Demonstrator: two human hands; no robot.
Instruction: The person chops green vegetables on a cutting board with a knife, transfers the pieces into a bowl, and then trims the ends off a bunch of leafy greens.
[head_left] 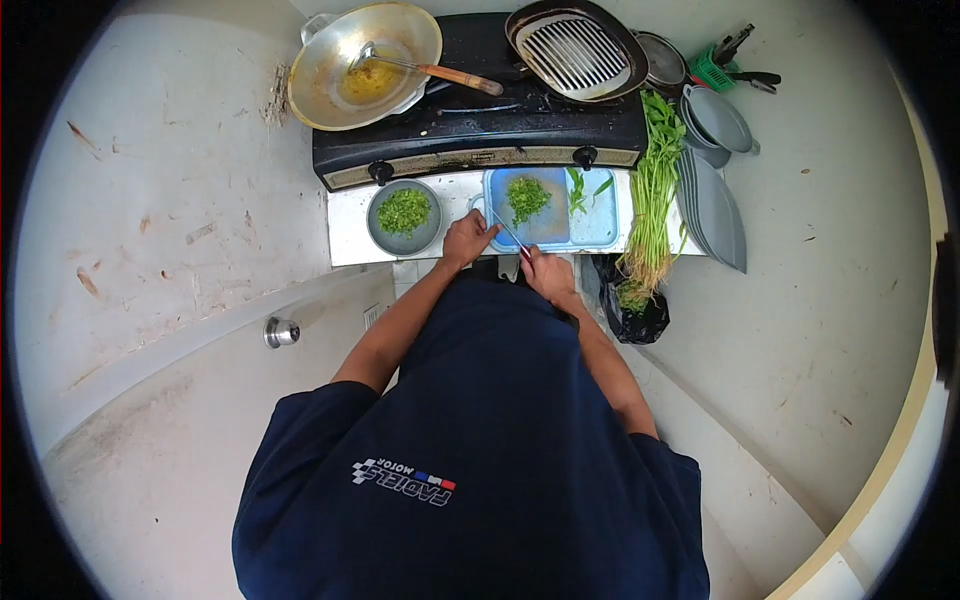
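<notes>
My right hand (545, 272) grips a knife (508, 229) by its dark red handle. The thin blade points up and left across the near edge of the blue cutting board (610, 208). At the board's left corner is my left hand (467, 240), fingers curled and thumb near the blade; whatever lies between those fingers is hidden. A heap of chopped greens (527, 199) sits on the board's darker blue half. Several loose leaves (577, 190) lie on the lighter half. Left of my left hand, a grey bowl (376, 232) holds more chopped greens (403, 211).
Behind the board stands a black stove (470, 135) with a wok (310, 80), a ladle (455, 78) in it, and a grill pan (635, 70). Long-stemmed greens (655, 190) lie to the right, over a black plastic bag (640, 325). Grey plates (715, 215) stand beside them.
</notes>
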